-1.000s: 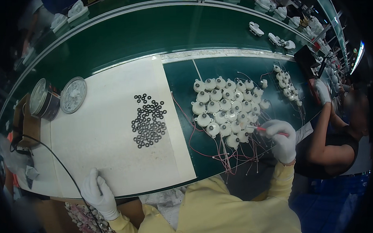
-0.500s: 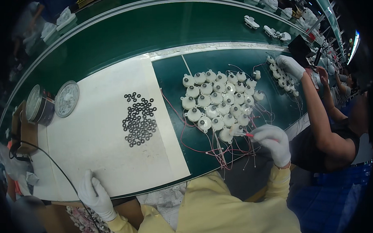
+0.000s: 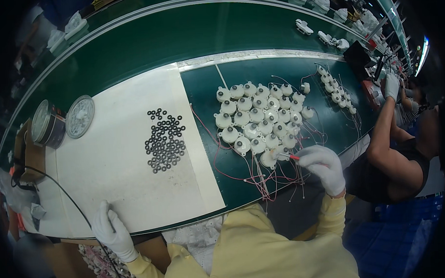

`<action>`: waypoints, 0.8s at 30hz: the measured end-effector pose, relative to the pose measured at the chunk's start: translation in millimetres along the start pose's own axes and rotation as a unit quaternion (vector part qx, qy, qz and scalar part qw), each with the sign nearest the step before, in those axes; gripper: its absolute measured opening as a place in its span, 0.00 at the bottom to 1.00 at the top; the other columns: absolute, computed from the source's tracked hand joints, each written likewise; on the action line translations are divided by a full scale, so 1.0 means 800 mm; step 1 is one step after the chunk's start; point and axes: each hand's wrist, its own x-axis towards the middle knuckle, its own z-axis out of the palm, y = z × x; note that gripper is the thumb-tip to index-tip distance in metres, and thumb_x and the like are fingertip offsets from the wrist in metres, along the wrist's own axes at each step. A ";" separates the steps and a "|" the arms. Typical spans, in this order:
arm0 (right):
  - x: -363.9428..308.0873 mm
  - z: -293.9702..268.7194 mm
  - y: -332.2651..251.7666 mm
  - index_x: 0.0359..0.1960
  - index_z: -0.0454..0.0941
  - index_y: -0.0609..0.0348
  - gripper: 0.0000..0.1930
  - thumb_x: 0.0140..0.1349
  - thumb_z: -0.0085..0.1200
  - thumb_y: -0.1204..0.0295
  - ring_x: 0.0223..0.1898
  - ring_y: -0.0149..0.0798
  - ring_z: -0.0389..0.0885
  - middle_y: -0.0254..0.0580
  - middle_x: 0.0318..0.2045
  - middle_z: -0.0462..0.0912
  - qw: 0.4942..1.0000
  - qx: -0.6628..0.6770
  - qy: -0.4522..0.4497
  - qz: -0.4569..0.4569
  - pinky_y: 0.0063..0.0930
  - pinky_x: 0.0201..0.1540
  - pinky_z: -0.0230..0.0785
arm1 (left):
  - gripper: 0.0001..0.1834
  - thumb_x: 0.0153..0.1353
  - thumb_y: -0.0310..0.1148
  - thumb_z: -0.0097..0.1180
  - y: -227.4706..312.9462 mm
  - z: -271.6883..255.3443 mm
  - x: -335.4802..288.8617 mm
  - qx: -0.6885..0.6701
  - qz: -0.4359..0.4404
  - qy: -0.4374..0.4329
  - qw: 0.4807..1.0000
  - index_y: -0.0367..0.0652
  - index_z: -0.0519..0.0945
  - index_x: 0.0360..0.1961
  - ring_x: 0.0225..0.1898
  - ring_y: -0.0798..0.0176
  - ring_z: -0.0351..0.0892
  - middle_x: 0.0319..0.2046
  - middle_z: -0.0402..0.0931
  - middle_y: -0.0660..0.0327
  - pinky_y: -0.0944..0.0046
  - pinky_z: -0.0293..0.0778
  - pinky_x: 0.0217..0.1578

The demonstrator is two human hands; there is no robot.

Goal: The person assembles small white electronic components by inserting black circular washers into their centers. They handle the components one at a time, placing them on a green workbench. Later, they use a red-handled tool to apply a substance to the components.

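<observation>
We risk tangling wires while working the near edge of the white motor cluster.

On the green table point(image 3: 131, 49), the white sheet point(image 3: 121, 191) lies at nine o'clock of the white motors point(image 3: 261, 120); their red and white wires point(image 3: 263, 179) trail loose toward us, so a sleeve or a quick pull could drag a motor off line. Black rings point(image 3: 164, 140) sit well apart. Our right hand point(image 3: 323, 166) curls at the cluster's five o'clock, fingers pinched on a small red-tipped piece point(image 3: 292, 157) touching the nearest motor. Our left hand point(image 3: 111, 230) rests flat on the sheet's near edge, fingers spread, holding nothing.
</observation>
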 end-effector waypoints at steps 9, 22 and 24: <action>-0.010 -0.007 0.002 0.38 0.87 0.61 0.11 0.53 0.61 0.80 0.39 0.45 0.85 0.50 0.41 0.89 0.999 0.041 0.033 -0.008 0.35 0.45 0.74 | 0.16 0.66 0.18 0.55 -0.002 0.000 -0.001 -0.008 -0.009 -0.001 1.000 0.32 0.82 0.54 0.39 0.47 0.80 0.40 0.83 0.49 0.52 0.75 0.42; -0.006 -0.009 -0.022 0.37 0.89 0.53 0.13 0.49 0.62 0.80 0.35 0.41 0.83 0.39 0.38 0.90 0.991 -0.129 -0.005 -0.045 0.33 0.41 0.73 | 0.15 0.67 0.19 0.55 -0.002 0.000 -0.003 0.000 0.000 0.004 1.000 0.33 0.82 0.54 0.41 0.47 0.80 0.42 0.84 0.50 0.51 0.75 0.44; -0.006 -0.011 -0.025 0.37 0.89 0.53 0.14 0.48 0.62 0.80 0.34 0.41 0.83 0.39 0.37 0.90 0.989 -0.135 -0.008 -0.054 0.32 0.41 0.73 | 0.15 0.67 0.19 0.55 -0.003 0.000 -0.004 0.003 0.000 0.003 1.000 0.33 0.82 0.54 0.42 0.47 0.80 0.42 0.84 0.50 0.51 0.75 0.44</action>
